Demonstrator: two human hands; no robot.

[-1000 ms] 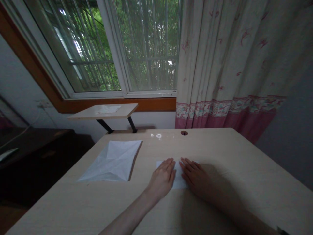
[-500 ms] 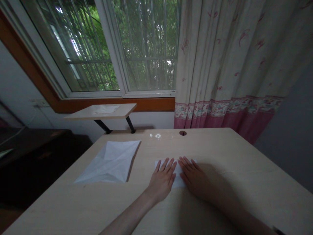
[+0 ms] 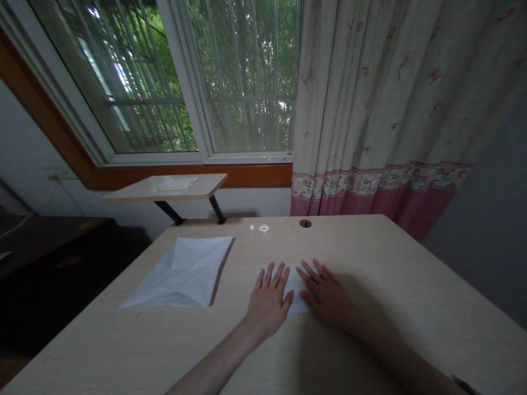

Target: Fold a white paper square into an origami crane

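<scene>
white paper [image 3: 295, 289] lay flat on the bench, its middle covered by both hands. a barred window [image 3: 242, 77] showed green trees beyond it, and a cream curtain [image 3: 370, 99] with a pink hem hung at its right. the pale wooden bench [image 3: 382, 258] stretched out beneath them, with a round hole [image 3: 305, 223] near its far edge. a larger creased white sheet [image 3: 181, 274] lay to the left of the hands, just apart from them. beyond it, a small wooden shelf [image 3: 193, 187] on black brackets carried a scrap of white paper [image 3: 173, 184]. the left hand [image 3: 267, 300] and right hand [image 3: 325, 293] were both open, palms down and fingers spread, resting side by side on the paper without gripping it.
</scene>
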